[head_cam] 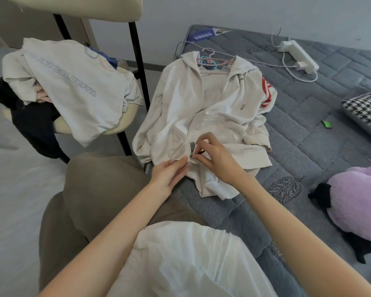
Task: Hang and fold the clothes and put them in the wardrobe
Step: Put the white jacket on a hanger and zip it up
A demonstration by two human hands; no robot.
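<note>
A cream hoodie (219, 103) lies flat on the bed (308, 136), close to the bed's left edge. A pink hanger (214, 61) is tucked inside its neck, and the hook sticks out at the top. The front of the hoodie is open most of the way down.

Both hands are at the bottom of the hoodie, at the near edge of the bed. The left hand (169, 171) pinches the bottom edge of the hoodie between thumb and fingers. The right hand (214, 155) pinches a small dark zipper pull (196, 153) with its fingertips. The two hands are almost touching.

A chair (137, 61) stands just beside the bed on the left. A white T-shirt (73, 86) with letters on it is draped over the seat. Dark clothes (34, 121) are bunched under it.

A white power strip (298, 55) with cords lies at the far end of the bed. A black-and-white checked pillow (366, 110) sits at the right side of the bed. A purple plush toy (356, 196) lies on the bed below the pillow. A small green thing (327, 124) lies on the bed near the pillow.
</note>
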